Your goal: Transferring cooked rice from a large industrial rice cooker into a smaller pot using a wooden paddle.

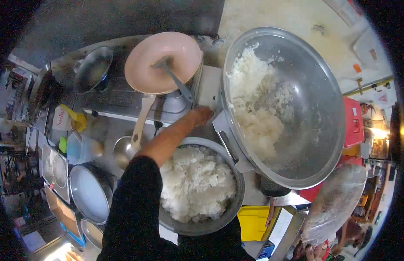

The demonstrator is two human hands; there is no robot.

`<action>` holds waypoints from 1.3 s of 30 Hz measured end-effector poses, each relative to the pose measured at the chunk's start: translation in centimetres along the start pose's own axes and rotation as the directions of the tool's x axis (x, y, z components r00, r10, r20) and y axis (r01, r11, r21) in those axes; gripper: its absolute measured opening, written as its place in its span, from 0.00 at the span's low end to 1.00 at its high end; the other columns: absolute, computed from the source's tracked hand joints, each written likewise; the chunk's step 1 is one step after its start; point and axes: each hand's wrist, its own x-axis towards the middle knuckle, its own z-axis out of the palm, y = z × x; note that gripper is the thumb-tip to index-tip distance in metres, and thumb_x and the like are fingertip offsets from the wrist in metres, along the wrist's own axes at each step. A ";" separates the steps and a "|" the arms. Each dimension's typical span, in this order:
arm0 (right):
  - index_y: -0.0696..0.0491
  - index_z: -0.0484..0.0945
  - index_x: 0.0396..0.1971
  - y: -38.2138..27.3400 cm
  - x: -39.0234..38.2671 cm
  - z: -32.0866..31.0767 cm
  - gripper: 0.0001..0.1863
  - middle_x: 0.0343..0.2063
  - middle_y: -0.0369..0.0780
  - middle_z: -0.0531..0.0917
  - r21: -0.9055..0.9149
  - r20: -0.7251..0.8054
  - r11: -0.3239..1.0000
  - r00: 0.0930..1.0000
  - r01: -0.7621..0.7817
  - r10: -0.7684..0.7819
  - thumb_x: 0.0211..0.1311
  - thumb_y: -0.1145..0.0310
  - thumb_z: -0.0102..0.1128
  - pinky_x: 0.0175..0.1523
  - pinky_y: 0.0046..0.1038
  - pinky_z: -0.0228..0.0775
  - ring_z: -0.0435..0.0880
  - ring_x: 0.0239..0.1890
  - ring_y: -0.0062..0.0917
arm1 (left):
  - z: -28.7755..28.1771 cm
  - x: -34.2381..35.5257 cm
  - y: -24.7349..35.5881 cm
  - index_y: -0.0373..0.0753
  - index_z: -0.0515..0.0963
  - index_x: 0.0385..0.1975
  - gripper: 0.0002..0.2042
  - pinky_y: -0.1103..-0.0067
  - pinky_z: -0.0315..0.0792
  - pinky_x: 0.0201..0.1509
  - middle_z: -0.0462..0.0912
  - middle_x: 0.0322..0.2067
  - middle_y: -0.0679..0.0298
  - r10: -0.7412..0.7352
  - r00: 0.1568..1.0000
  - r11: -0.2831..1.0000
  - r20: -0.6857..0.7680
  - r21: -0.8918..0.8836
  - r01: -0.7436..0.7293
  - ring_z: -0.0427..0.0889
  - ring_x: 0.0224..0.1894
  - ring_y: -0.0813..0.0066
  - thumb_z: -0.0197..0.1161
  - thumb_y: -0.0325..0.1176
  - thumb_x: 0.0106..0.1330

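Note:
My left hand [203,116] reaches forward between the pink pan and the big metal bowl, at the front of the stove. Its fingers look curled, and whatever they may hold is hidden. The pink frying pan [141,48] sits on the stove with a grey spatula [177,81] resting in it. To the right, the big metal bowl [313,108] has white rice [254,104] along its left side. Below my forearm, close to my body, stands a round metal pot [239,182] heaped with cooked rice [197,185]. My right hand is out of view.
A dark wok [94,69] stands at the far left of the stove [119,102]. A ladle [123,152], a light-blue container [76,148] and metal basins [90,193] are at the left. On the right are a red case [353,122], a plastic-wrapped bundle [337,200] and a yellow crate [254,222].

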 end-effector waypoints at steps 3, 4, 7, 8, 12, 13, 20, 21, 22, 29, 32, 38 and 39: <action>0.53 0.59 0.52 1.2 1.6 -0.9 0.22 0.29 0.41 0.74 -0.023 -0.091 1.000 0.996 -0.016 0.014 0.59 0.67 0.52 0.24 0.24 0.67 0.71 0.24 0.25 | 3.9 1.4 -0.8 0.36 0.78 0.33 0.13 0.68 0.72 0.43 0.79 0.36 0.52 -0.192 0.963 0.891 0.191 -0.378 0.252 0.78 0.41 0.58 0.54 0.34 0.50; 0.53 0.59 0.52 1.5 2.4 -1.1 0.22 0.30 0.41 0.74 -0.031 -0.106 0.999 0.994 -0.020 0.016 0.59 0.67 0.52 0.25 0.24 0.67 0.72 0.24 0.25 | 4.3 1.5 -0.8 0.36 0.78 0.33 0.13 0.68 0.72 0.43 0.79 0.35 0.52 -0.213 0.952 0.862 0.221 -0.416 0.289 0.78 0.41 0.58 0.55 0.33 0.50; 0.54 0.59 0.52 2.0 4.7 -1.5 0.22 0.31 0.41 0.74 -0.053 -0.144 0.998 0.989 -0.021 0.014 0.58 0.67 0.53 0.27 0.24 0.67 0.72 0.26 0.25 | 3.9 1.0 -0.3 0.36 0.78 0.33 0.12 0.68 0.72 0.43 0.79 0.35 0.52 -0.234 0.936 0.818 0.262 -0.467 0.336 0.78 0.40 0.58 0.56 0.32 0.49; 0.54 0.59 0.52 2.0 5.4 -1.6 0.23 0.31 0.41 0.74 -0.061 -0.153 0.998 0.988 -0.019 0.009 0.58 0.67 0.53 0.27 0.24 0.67 0.72 0.26 0.25 | 3.5 0.9 -0.1 0.36 0.78 0.32 0.12 0.68 0.72 0.43 0.79 0.35 0.52 -0.233 0.934 0.811 0.270 -0.477 0.340 0.78 0.40 0.58 0.56 0.32 0.48; 0.54 0.60 0.52 1.8 7.3 -1.7 0.23 0.32 0.40 0.74 -0.084 -0.176 0.996 0.984 -0.006 -0.009 0.57 0.67 0.54 0.30 0.25 0.67 0.72 0.28 0.25 | 3.0 0.8 0.2 0.36 0.77 0.32 0.12 0.68 0.72 0.42 0.79 0.34 0.52 -0.233 0.929 0.790 0.287 -0.501 0.353 0.78 0.39 0.58 0.57 0.31 0.47; 0.54 0.60 0.52 1.7 7.6 -1.7 0.23 0.32 0.40 0.74 -0.090 -0.182 0.996 0.983 -0.003 -0.014 0.57 0.67 0.54 0.30 0.25 0.67 0.72 0.28 0.25 | 3.1 0.8 0.3 0.36 0.77 0.31 0.12 0.68 0.72 0.42 0.79 0.34 0.52 -0.231 0.929 0.786 0.288 -0.507 0.353 0.78 0.39 0.58 0.57 0.30 0.47; 0.55 0.61 0.52 1.7 7.2 -2.1 0.24 0.35 0.40 0.74 -0.108 -0.240 0.994 0.971 -0.011 -0.015 0.56 0.67 0.56 0.34 0.25 0.67 0.72 0.31 0.25 | 3.9 0.7 1.0 0.36 0.76 0.30 0.11 0.69 0.71 0.42 0.78 0.33 0.53 -0.220 0.931 0.762 0.291 -0.545 0.351 0.78 0.37 0.58 0.59 0.28 0.44; 0.55 0.61 0.52 1.6 6.9 -2.2 0.25 0.35 0.40 0.74 -0.110 -0.247 0.994 0.969 -0.008 -0.020 0.55 0.67 0.56 0.35 0.25 0.67 0.72 0.31 0.25 | 3.8 0.7 1.1 0.36 0.76 0.30 0.11 0.69 0.71 0.41 0.78 0.33 0.53 -0.221 0.930 0.758 0.293 -0.549 0.352 0.78 0.37 0.58 0.59 0.28 0.44; 0.55 0.61 0.52 1.6 6.6 -2.4 0.25 0.35 0.40 0.74 -0.112 -0.260 0.994 0.965 -0.010 -0.020 0.55 0.67 0.56 0.36 0.25 0.66 0.72 0.32 0.25 | 3.8 0.7 1.1 0.36 0.76 0.30 0.11 0.69 0.71 0.41 0.78 0.33 0.53 -0.218 0.932 0.758 0.289 -0.552 0.349 0.77 0.37 0.58 0.59 0.27 0.43; 0.56 0.62 0.52 0.7 4.2 -4.7 0.26 0.37 0.39 0.74 -0.179 -0.340 0.983 0.935 0.043 -0.102 0.54 0.67 0.58 0.40 0.26 0.66 0.72 0.35 0.25 | 0.5 -0.6 0.7 0.36 0.75 0.28 0.12 0.69 0.71 0.41 0.78 0.32 0.53 -0.280 0.941 0.650 0.190 -0.684 0.332 0.77 0.35 0.58 0.61 0.25 0.41; 0.57 0.63 0.52 -1.6 4.0 -5.6 0.26 0.38 0.39 0.74 -0.284 -0.353 0.949 0.905 0.138 -0.238 0.53 0.67 0.59 0.41 0.26 0.66 0.72 0.36 0.25 | -5.4 -4.8 -1.2 0.36 0.75 0.28 0.12 0.69 0.71 0.40 0.78 0.31 0.53 -0.498 0.866 0.418 -0.044 -0.887 0.196 0.77 0.34 0.58 0.62 0.24 0.40; 0.56 0.65 0.51 -10.7 8.8 -4.3 0.23 0.40 0.39 0.74 -0.424 -0.086 0.846 0.916 0.323 -0.392 0.55 0.67 0.56 0.42 0.23 0.65 0.72 0.36 0.22 | -22.9 -15.0 1.1 0.36 0.73 0.34 0.17 0.71 0.71 0.43 0.77 0.33 0.54 -0.720 0.688 0.420 0.091 -0.732 0.536 0.76 0.38 0.57 0.63 0.23 0.40; 0.56 0.65 0.51 -11.9 9.7 -3.7 0.22 0.40 0.39 0.74 -0.425 -0.087 0.848 0.918 0.317 -0.387 0.57 0.68 0.55 0.41 0.23 0.65 0.72 0.36 0.21 | -25.2 -17.0 3.5 0.36 0.75 0.34 0.16 0.71 0.70 0.45 0.78 0.34 0.54 -0.805 0.586 0.319 0.089 -0.769 0.554 0.76 0.40 0.57 0.63 0.24 0.41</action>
